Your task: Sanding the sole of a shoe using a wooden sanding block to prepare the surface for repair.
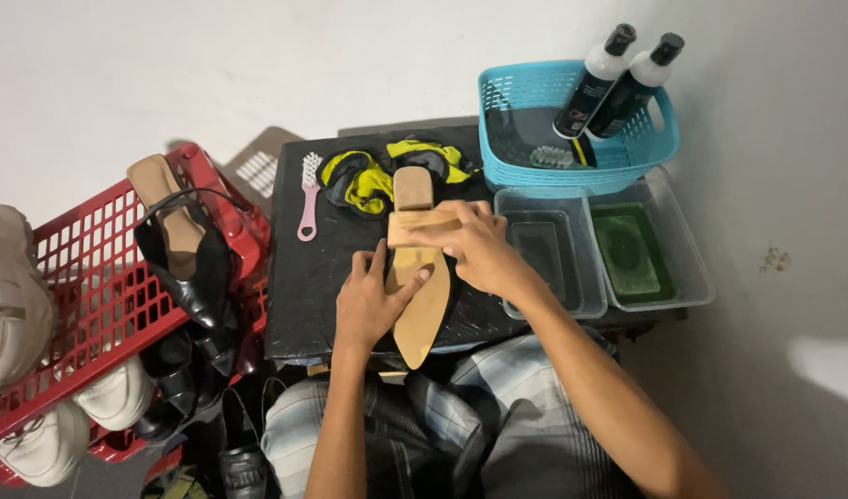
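On black table [304, 277], left hand [369, 300] gripping upturned shoe [419, 314], right hand [470, 245] clasping wooden brush [419, 224], bristles hidden.

This looks like a small shoe-cleaning or repair corner, set up low against a plain white wall [165, 65] rather than in a proper shop. A red crate [91, 277] at one side is filled with shoes [179, 249] (black heels, white sneakers). A black-covered counter [304, 286] carries a pink brush [308, 194] and a yellow-black rag [369, 176]. Beside it sit a blue basket [535, 102] with two bottles [609, 79] and clear tubs [646, 249], one holding greenish liquid. The person sits close, knees under the counter.
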